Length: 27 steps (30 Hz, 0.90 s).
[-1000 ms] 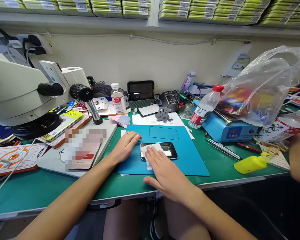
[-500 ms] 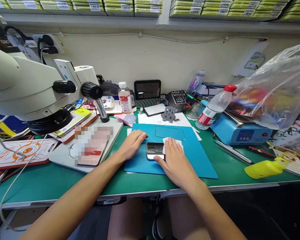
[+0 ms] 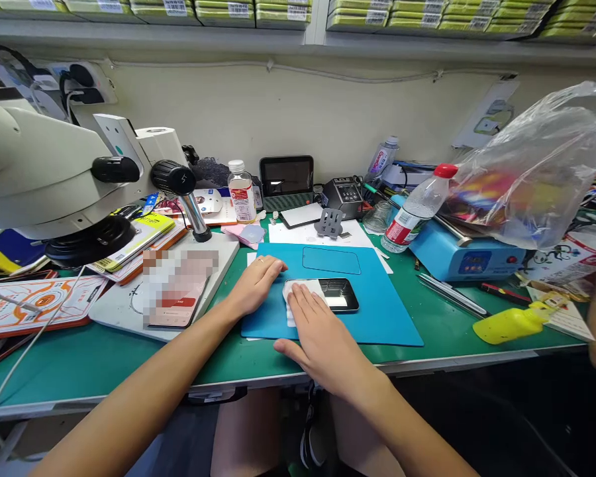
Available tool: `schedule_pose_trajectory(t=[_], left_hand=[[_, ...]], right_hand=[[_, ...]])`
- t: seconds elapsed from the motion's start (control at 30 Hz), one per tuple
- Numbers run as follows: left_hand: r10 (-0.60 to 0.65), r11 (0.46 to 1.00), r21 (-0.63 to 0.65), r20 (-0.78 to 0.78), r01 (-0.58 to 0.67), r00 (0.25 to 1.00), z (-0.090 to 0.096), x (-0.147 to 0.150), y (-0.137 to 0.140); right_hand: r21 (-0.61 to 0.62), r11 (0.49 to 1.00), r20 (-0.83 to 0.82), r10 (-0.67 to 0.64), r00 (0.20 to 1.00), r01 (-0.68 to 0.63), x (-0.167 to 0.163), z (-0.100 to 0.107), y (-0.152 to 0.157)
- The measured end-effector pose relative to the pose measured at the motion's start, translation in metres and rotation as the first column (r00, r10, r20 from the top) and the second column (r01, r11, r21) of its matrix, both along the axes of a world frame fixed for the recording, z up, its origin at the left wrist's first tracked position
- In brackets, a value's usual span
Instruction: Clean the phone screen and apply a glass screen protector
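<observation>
We work at a green bench under a shelf of boxes bearing barcode labels. Our left hand rests, fingers together, on the blue mat; our right hand, fingers together, presses a white wipe flat on the phone there. The bottle label's print is too small to read.

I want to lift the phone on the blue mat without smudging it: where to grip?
Probably the long edges of the phone near its exposed right end, coming from the right: it lies flat, its left part under the white cloth and right hand.
</observation>
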<state>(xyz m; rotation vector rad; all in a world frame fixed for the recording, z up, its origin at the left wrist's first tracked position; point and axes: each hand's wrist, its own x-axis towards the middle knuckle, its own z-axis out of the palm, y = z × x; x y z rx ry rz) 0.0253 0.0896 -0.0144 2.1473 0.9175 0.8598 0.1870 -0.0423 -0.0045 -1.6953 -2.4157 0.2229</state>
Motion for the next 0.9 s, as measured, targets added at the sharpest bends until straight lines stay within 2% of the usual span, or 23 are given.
schedule_pose_trajectory(t=[0.2, 0.33, 0.43, 0.57, 0.73, 0.9], left_hand=[[0.013, 1.0, -0.015, -0.025, -0.013, 1.0, 0.003, -0.001, -0.001], [0.009, 1.0, -0.012, -0.046, -0.009, 0.999, 0.002, -0.001, 0.0], [0.003, 1.0, -0.002, -0.051, -0.003, 0.999, 0.001, 0.0, 0.001], [0.003, 1.0, 0.001, -0.045, -0.003, 0.999, 0.001, 0.001, 0.002], [-0.009, 1.0, -0.006, -0.04, 0.009, 0.999, 0.001, 0.002, 0.001], [-0.012, 1.0, 0.004, -0.017, 0.013, 1.0, 0.0, 0.003, 0.001]], right_hand=[[0.052, 0.998, 0.019, -0.027, 0.999, 0.026, 0.042, -0.003, -0.017], [0.049, 0.994, 0.082, -0.106, 0.991, 0.102, 0.07, -0.008, -0.013], [0.051, 0.986, 0.103, -0.166, 0.981, 0.161, 0.077, -0.012, -0.004], [0.096, 0.971, 0.105, -0.23, 0.967, 0.221, 0.066, -0.015, 0.009], [0.096, 0.943, 0.088, -0.327, 0.941, 0.319, 0.032, -0.015, 0.019], [0.052, 0.953, 0.088, -0.302, 0.949, 0.299, -0.005, -0.009, 0.025]])
